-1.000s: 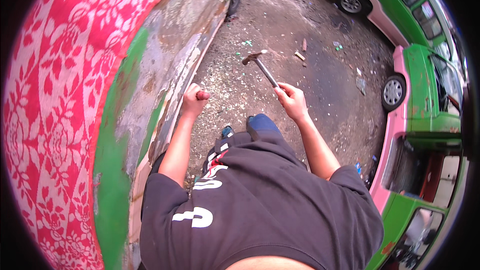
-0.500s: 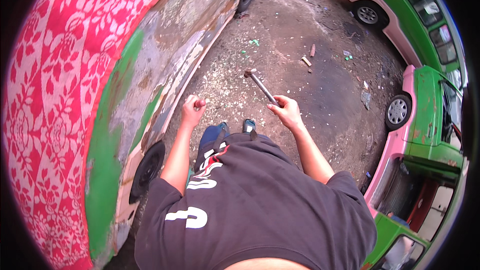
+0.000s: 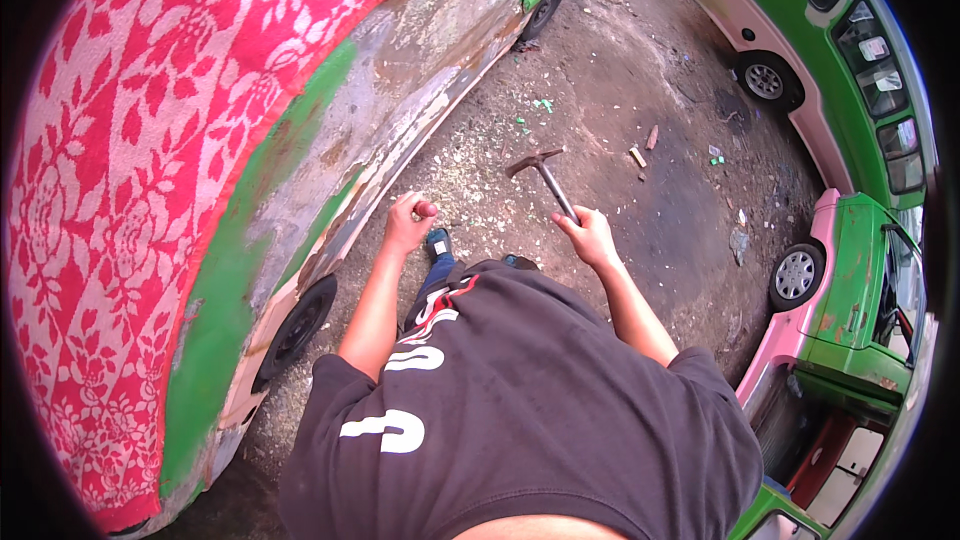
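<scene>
My right hand (image 3: 590, 238) is closed around the metal shaft of a hammer (image 3: 557, 192). Its rusty, narrow head points away from me, above the ground. My left hand (image 3: 405, 226) is closed on a reddish round-ended object (image 3: 427, 209). Only that blunt end shows past the fingers, so its kind is hidden. Both hands are held out in front of my body, apart from each other. To the left of my left hand runs the side of a vehicle (image 3: 330, 150) with scraped green paint and bare grey and brown patches.
A red-and-pink floral cloth (image 3: 190, 140) covers the vehicle's upper part; its wheel (image 3: 295, 330) is close by my left arm. Pale chips (image 3: 465, 175) and scraps litter the rough ground. On the right stand a green-and-white van (image 3: 845, 70) and a green-and-pink vehicle (image 3: 850, 300).
The view has shifted, with one foot now farther forward. The hammer has turned in my right hand, so its head shows sideways. Both hands keep their hold.
</scene>
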A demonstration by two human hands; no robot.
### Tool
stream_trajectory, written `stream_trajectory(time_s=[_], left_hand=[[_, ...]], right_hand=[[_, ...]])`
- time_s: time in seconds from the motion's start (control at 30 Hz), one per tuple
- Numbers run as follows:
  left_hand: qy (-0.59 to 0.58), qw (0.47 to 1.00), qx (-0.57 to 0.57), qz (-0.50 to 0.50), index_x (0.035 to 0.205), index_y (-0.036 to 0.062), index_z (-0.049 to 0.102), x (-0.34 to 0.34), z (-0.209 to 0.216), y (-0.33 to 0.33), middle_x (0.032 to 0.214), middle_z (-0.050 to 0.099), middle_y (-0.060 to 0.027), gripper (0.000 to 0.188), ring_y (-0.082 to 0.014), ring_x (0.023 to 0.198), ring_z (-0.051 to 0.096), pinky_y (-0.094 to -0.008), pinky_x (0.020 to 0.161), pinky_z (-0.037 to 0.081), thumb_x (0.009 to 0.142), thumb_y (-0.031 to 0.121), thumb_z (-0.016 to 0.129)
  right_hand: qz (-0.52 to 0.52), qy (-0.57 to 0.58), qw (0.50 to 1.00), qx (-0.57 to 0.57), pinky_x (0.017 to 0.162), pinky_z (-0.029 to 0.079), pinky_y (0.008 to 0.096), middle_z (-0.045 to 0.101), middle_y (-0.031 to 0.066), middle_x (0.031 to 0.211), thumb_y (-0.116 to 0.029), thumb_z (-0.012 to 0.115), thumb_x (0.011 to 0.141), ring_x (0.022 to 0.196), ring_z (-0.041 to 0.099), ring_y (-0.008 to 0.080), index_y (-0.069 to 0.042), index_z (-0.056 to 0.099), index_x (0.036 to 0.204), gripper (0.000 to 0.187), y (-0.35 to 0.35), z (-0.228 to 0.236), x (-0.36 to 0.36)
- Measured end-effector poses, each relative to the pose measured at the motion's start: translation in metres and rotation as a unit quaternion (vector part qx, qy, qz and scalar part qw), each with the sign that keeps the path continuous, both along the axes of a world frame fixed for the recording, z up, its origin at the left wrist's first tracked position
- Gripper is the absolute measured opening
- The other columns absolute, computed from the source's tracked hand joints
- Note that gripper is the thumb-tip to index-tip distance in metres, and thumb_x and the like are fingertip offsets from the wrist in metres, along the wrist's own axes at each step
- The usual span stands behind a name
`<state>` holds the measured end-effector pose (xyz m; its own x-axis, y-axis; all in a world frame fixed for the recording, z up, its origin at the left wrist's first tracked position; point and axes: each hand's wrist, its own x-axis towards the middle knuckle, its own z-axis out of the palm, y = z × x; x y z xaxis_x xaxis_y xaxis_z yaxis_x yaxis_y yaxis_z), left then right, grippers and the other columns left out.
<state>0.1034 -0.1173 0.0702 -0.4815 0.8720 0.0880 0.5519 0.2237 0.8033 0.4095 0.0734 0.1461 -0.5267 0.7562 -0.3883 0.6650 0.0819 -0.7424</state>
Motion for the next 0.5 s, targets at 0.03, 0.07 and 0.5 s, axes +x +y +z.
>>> stream_trajectory(time_s=[0.03, 0.07, 0.5], left_hand=[[-0.005, 1.000, -0.002, -0.002, 0.083, 0.0020, 0.059, -0.008, 0.001, -0.001, 0.083, 0.060, -0.0129, 0.023, -0.0313, 0.081, 0.059, -0.0391, 0.072, 0.047, 0.068, 0.009, 0.074], [-0.011, 1.000, -0.004, -0.004, 0.083, 0.0020, 0.059, -0.016, 0.002, -0.001, 0.083, 0.060, -0.0130, 0.023, -0.0313, 0.081, 0.059, -0.0392, 0.072, 0.047, 0.068, 0.009, 0.074], [-0.082, 0.994, 0.037, -0.061, 0.088, 0.0033, 0.062, -0.094, -0.015, 0.032, 0.087, 0.064, -0.0118, 0.020, -0.0286, 0.085, 0.062, -0.0373, 0.077, 0.049, 0.073, 0.008, 0.074]], right_hand=[[-0.013, 0.004, 1.000, -0.004, 0.055, 0.038, 0.0346, 0.046, 0.0042, 0.056, -0.044, 0.071, 0.084, 0.057, 0.042, 0.0132, -0.002, 0.055, 0.069, 0.047, 0.000, 0.001, -0.009], [-0.024, 0.024, 0.999, -0.002, 0.052, 0.033, 0.0312, 0.041, -0.0036, 0.057, -0.038, 0.072, 0.085, 0.057, 0.037, 0.0080, -0.004, 0.055, 0.068, 0.041, -0.001, 0.004, -0.017], [-0.072, -0.035, 0.993, 0.089, 0.051, 0.036, 0.0325, 0.044, 0.0044, 0.053, -0.032, 0.073, 0.080, 0.054, 0.040, 0.0100, -0.001, 0.061, 0.070, 0.035, -0.009, 0.038, -0.088]])
